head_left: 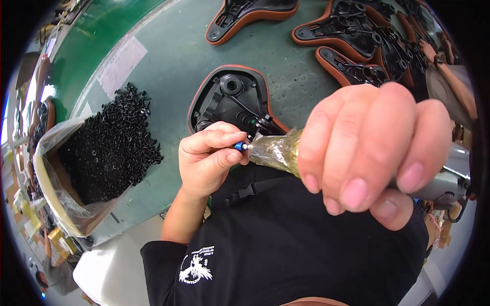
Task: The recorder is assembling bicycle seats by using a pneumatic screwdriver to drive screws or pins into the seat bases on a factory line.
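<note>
The person's right hand (pixel 372 148), closest of all, is curled firmly around a long grey handheld tool (pixel 435 189) with a rounded body, held above the near right side of the black upturned bicycle saddle (pixel 217 104) with a reddish-brown edge. The tool's front end, bound in yellowish clear wrapping (pixel 278 152), points left across the saddle's near end. There, at its tip, a small blue-and-silver metal bit (pixel 240 146) sits between the thumb and fingers of the left hand (pixel 205 158), which pinch about it; whatever else they hold is hidden. The saddle rests on a green table (pixel 173 58). Left of it, a heap of small black screws (pixel 109 148) spills from a box (pixel 53 191) lined with clear plastic; a pale paper sheet (pixel 122 66) lies beyond the heap, to the saddle's far left. Beyond the saddle lies another upturned saddle (pixel 242 15), and to its far right more upturned saddles (pixel 352 38) crowd together, near another person's forearm (pixel 456 84).
</note>
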`<state>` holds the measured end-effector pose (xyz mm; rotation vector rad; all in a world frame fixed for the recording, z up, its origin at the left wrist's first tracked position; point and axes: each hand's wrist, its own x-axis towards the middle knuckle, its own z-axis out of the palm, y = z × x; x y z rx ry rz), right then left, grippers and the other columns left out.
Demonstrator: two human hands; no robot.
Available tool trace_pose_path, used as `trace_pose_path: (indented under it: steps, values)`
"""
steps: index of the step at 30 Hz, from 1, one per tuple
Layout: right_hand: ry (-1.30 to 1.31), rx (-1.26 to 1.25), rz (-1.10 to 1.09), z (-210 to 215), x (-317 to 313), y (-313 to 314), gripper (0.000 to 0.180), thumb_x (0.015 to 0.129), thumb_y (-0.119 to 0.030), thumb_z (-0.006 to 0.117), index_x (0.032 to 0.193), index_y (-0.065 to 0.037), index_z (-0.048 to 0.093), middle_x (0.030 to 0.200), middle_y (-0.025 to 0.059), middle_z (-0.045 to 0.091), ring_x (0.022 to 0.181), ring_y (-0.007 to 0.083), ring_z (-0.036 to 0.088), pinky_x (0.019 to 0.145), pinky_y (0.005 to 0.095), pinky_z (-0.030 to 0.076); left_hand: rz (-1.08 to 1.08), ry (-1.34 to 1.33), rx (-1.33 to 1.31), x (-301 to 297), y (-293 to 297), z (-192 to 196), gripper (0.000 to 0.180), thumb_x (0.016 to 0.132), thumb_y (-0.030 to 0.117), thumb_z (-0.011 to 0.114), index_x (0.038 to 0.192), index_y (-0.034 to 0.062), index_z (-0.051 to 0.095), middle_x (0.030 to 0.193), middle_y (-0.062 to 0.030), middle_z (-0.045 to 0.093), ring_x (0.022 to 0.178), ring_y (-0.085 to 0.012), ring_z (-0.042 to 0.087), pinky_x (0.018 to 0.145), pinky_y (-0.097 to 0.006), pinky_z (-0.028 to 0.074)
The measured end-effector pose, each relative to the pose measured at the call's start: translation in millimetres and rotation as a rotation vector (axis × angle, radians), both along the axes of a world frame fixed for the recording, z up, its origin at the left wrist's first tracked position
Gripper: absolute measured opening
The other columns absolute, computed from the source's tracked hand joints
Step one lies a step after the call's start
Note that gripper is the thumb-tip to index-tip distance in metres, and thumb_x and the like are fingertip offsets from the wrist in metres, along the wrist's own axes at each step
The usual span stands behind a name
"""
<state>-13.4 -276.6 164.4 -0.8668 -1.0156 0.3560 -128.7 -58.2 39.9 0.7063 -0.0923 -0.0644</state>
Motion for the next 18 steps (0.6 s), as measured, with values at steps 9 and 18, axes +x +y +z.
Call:
trace_pose_path:
  steps: [9,18]
  values:
    - [0.069,0.017,-0.076,-2,-5,-11,0.038,0.090,0.002,0.067,0.121,-0.010,0.050,0.110,0.0185,0.066,0.079,0.0232,0.072,0.068,0.0396,0.060,-0.103,-0.151,0.395,26,7,4,0.029,0.089,0.008,0.082,0.112,-0.0086,0.076,0.103,-0.0183,0.075,0.087,-0.0226,0.072,0.075,-0.030,0.057]
    - [-0.326,-0.076,-0.121,-14,25,-6,0.042,0.091,0.005,0.060,0.128,-0.008,0.046,0.113,0.0212,0.059,0.076,0.0201,0.066,0.079,0.0425,0.057,0.074,-0.592,1.610,109,48,15,0.068,0.066,0.021,0.094,0.125,0.0032,0.066,0.130,-0.0153,0.065,0.117,-0.0368,0.067,0.101,-0.044,0.054]
